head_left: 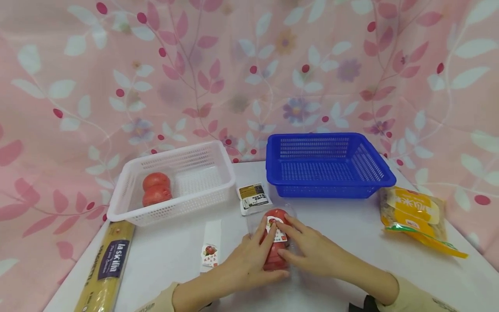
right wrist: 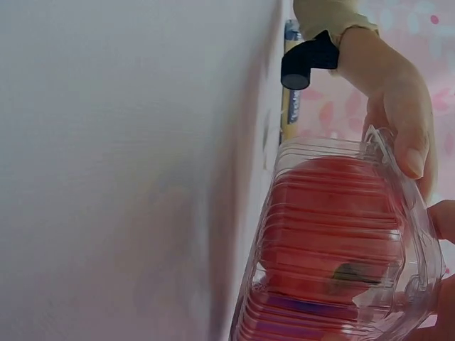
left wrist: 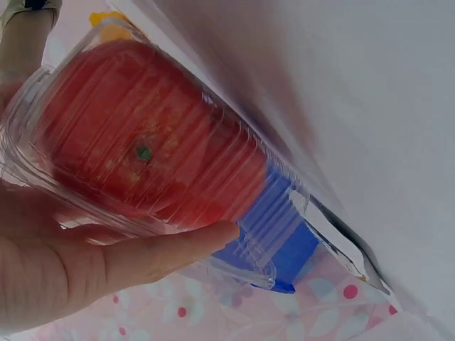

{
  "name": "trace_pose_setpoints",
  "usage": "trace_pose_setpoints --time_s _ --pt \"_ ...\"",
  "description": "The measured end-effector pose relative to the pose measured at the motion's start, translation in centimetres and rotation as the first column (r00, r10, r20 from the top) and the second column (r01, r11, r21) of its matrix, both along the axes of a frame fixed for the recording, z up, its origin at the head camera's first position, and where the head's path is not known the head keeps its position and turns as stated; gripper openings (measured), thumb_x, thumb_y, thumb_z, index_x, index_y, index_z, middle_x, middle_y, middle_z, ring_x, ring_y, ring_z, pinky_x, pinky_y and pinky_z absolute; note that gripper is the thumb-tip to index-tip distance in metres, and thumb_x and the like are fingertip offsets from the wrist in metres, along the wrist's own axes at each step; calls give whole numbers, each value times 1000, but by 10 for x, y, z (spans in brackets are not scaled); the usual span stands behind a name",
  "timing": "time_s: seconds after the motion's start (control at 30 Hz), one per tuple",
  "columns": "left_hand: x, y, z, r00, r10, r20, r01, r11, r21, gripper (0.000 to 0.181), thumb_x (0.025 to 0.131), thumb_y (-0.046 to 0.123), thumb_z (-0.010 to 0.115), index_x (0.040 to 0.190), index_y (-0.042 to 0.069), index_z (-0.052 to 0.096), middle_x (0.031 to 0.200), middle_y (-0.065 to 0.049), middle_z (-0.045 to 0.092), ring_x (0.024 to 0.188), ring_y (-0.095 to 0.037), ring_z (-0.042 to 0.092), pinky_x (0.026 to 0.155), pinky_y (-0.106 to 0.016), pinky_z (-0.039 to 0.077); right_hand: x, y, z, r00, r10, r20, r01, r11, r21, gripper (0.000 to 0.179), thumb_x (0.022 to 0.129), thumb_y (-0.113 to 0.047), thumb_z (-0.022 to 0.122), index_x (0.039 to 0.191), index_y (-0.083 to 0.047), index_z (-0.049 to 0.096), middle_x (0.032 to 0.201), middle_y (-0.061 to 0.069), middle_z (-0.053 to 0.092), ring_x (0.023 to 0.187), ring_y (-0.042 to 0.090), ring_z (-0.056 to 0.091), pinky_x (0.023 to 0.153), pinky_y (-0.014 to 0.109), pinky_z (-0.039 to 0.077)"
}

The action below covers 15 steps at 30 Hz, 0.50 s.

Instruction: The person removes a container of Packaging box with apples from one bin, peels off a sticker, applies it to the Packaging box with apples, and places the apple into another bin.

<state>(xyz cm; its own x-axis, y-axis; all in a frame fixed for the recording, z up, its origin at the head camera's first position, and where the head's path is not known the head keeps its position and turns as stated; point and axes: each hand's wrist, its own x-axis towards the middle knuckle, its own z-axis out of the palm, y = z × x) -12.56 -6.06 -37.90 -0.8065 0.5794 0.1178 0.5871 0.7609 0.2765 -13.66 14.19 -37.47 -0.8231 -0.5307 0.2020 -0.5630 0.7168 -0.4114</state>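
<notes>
Beige-sleeved left hand (head_left: 250,263) and right hand (head_left: 313,251) — fingers straight — press a partly covered white printed label (head_left: 280,237) on a clear plastic box (left wrist: 167,153), its round red tomatoes (head_left: 278,212) half hidden.

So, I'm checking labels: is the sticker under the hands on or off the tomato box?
On: the head view shows the sticker atop the tomato box, left hand and right hand touching it.

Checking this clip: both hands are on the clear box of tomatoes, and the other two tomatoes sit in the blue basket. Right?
Not quite: the other two tomatoes sit in the white basket, as the head view shows. The left hand and right hand are indeed on the clear box.
</notes>
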Motion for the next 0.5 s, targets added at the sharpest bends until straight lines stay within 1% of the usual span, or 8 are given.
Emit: trace_pose_setpoints --time_s 0.07,0.13,0.2,0.27,0.33,0.4,0.47,0.5 --pt "1 2 2 1000 -11 -19 11 1000 1 97 77 68 53 147 11 17 150 -18 13 108 -49 47 87 -49 45 2 2 4 1000 -10 -9 10 1000 4 63 88 -53 51 136 -13 45 142 17 35 114 40 48 86 55 43" --pt "3 4 5 999 -21 -48 21 1000 -3 96 77 69 51 147 12 17 150 -17 13 109 -49 46 87 -49 45 6 5 8 999 -33 -25 34 999 13 64 87 -55 50 136 -14 45 142 15 35 115 39 49 86 54 44" --pt "5 5 10 995 -37 -95 36 999 -4 93 78 69 50 147 13 20 150 -16 15 109 -48 46 85 -48 47 9 7 14 997 -63 -44 63 998 11 64 86 -55 52 135 -16 46 143 12 36 116 37 48 86 54 44" --pt "7 5 15 988 -54 -148 55 998 6 90 79 68 49 146 14 23 150 -14 16 109 -46 47 82 -46 49 12 9 21 993 -94 -67 94 996 2 62 84 -54 56 135 -18 47 143 9 36 117 35 48 86 54 44" --pt "10 4 20 976 -78 -205 85 996 26 87 80 65 51 145 14 27 150 -12 19 109 -44 48 79 -44 51 15 11 29 989 -114 -94 113 993 -15 61 83 -52 59 133 -20 49 143 7 37 118 34 48 85 54 44" --pt "10 4 27 958 -103 -269 123 991 57 84 79 62 55 144 13 31 150 -12 21 110 -44 47 78 -44 51 16 15 37 985 -124 -121 121 992 -31 60 82 -50 61 133 -21 49 142 6 38 118 33 47 84 54 45" --pt "8 6 33 934 -128 -333 165 982 86 83 78 58 60 142 12 34 149 -12 22 110 -43 47 78 -43 51 16 19 44 980 -125 -155 119 992 -45 60 81 -49 63 133 -21 49 142 8 38 118 34 48 82 53 46" --pt "6 7 36 922 -137 -361 184 978 98 83 78 57 62 142 12 35 149 -12 23 110 -44 47 78 -44 51 16 21 48 977 -124 -171 117 992 -53 60 81 -48 63 133 -20 49 142 8 38 115 34 50 80 52 48"
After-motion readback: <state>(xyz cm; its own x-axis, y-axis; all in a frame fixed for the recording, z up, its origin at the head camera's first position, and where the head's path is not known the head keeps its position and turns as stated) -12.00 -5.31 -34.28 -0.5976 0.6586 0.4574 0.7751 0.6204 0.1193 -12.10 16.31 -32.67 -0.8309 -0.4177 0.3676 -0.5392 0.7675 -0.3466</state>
